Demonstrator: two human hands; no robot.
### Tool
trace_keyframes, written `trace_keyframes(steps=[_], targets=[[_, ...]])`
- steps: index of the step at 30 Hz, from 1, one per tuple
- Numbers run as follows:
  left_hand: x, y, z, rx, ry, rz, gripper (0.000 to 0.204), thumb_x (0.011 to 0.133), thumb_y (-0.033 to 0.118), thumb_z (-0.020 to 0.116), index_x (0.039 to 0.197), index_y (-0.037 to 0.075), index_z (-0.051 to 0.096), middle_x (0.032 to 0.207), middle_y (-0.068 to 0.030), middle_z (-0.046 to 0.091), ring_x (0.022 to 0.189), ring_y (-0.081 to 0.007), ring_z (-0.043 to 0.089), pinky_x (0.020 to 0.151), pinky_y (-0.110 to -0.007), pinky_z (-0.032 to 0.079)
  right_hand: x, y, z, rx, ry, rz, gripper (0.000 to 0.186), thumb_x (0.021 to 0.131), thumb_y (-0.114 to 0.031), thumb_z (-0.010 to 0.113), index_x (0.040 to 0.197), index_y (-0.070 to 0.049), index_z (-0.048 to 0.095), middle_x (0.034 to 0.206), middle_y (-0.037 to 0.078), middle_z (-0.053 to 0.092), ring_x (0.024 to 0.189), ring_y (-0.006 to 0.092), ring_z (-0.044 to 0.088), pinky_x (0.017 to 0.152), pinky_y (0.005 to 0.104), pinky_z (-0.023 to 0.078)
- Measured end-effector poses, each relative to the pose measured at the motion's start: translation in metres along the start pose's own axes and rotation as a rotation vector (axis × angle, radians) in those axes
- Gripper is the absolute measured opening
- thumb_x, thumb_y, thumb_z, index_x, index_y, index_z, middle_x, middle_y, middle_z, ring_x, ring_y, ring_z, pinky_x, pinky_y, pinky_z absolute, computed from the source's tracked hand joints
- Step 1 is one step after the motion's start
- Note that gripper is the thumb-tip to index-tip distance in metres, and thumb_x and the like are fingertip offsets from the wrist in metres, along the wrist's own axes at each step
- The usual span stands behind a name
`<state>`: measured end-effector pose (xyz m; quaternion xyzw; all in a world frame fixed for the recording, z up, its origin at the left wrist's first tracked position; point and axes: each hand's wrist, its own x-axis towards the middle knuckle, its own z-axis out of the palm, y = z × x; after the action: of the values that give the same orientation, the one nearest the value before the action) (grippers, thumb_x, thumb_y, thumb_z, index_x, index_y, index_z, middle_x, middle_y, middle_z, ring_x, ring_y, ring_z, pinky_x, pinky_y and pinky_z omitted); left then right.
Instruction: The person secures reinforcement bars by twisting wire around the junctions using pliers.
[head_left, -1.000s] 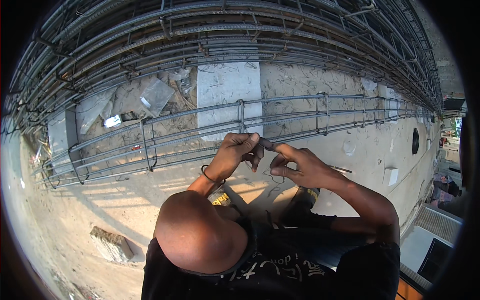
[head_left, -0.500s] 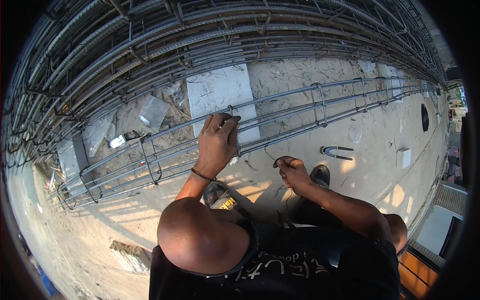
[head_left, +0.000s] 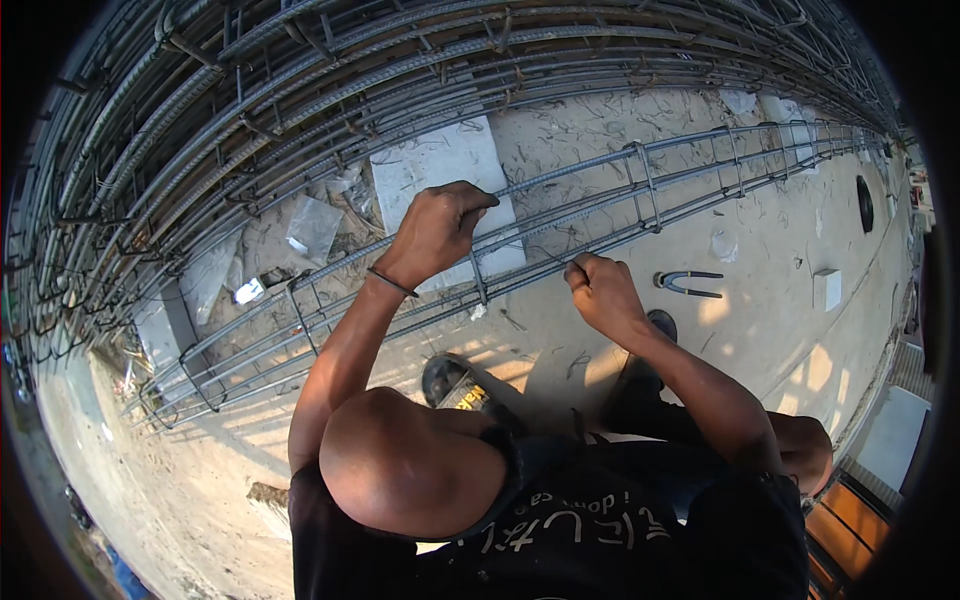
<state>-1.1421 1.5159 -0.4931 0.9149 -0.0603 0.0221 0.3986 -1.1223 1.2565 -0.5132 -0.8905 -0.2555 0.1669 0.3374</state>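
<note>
A long cage of steel reinforcing bars [head_left: 575, 220] with square stirrups stretches across in front of me. My left hand [head_left: 440, 228] is closed in a pinch at its upper bar, by one stirrup [head_left: 479, 278]. Whatever sits between those fingertips is hidden. My right hand [head_left: 605, 292] is closed too, at the near side of the lower bars, with its thumb and finger pressed together on a thin tie wire [head_left: 549, 254]. Only a faint stretch of the wire shows, running toward the cage. To the right of that hand, pincers [head_left: 690, 284] lie on the ground.
A dense stack of rebar cages [head_left: 330, 80] rises along the far side. Beneath my cage lie a white board [head_left: 440, 155], scattered wire bits and a plastic bag [head_left: 313, 228]. One small white block [head_left: 826, 289] and a dark ring [head_left: 865, 204] are at the right.
My right hand has moved up and slightly right, closer to the lower bars. My left hand has lifted a little along the upper bar, its fingertips pointing further right. The view has shifted slightly.
</note>
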Motion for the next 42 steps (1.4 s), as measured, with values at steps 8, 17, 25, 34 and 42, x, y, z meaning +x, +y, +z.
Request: trace_keyframes(steps=[8,17,25,34,42], targets=[[0.011,-0.001,0.004,0.186,-0.2,0.072,0.013,0.078,0.007,0.061,0.088,0.001,0.068,0.09,-0.0159,0.066,0.082,-0.0342,0.063,0.073,-0.041,0.051,-0.016,-0.024,0.041,1.238,-0.128,0.734,0.02,0.096,-0.021,0.051,0.085,-0.005,0.056,0.053,-0.007,0.034,0.039,0.0025,0.023,0.033,0.0226,0.021],[0.002,0.018,-0.016,0.354,-0.305,-0.062,0.013,0.07,0.004,0.061,0.08,0.001,0.07,0.078,-0.0185,0.066,0.075,-0.0332,0.065,0.069,-0.041,0.051,-0.002,-0.054,0.067,0.059,-0.035,-0.063,0.009,0.084,-0.005,0.054,0.085,0.003,0.057,0.07,0.023,0.059,0.068,0.0403,0.059,0.063,0.0465,0.047],[-0.03,0.013,-0.004,-0.016,-0.032,-0.427,0.013,0.074,0.007,0.068,0.081,-0.005,0.069,0.069,-0.0163,0.066,0.062,-0.024,0.066,0.059,-0.033,0.052,0.009,-0.058,0.082,0.444,-0.087,0.267,0.012,0.08,-0.009,0.055,0.077,0.002,0.059,0.075,0.024,0.06,0.073,0.0424,0.058,0.066,0.0478,0.045],[-0.047,0.039,-0.005,-0.15,-0.045,-0.481,0.011,0.076,0.004,0.066,0.077,-0.007,0.067,0.068,-0.0143,0.065,0.057,-0.0215,0.064,0.054,-0.032,0.052,0.026,-0.044,0.081,0.564,-0.152,0.207,0.019,0.086,-0.014,0.051,0.079,0.003,0.056,0.069,0.022,0.054,0.063,0.0362,0.05,0.061,0.0417,0.041],[-0.099,-0.002,0.026,0.426,-0.216,0.137,0.017,0.064,0.0,0.057,0.081,-0.001,0.059,0.08,-0.0155,0.056,0.08,-0.0318,0.056,0.071,-0.041,0.048,0.033,-0.05,0.064,0.22,-0.19,0.023,0.021,0.086,-0.015,0.054,0.078,0.004,0.056,0.068,0.02,0.056,0.063,0.0321,0.052,0.061,0.0412,0.042]])
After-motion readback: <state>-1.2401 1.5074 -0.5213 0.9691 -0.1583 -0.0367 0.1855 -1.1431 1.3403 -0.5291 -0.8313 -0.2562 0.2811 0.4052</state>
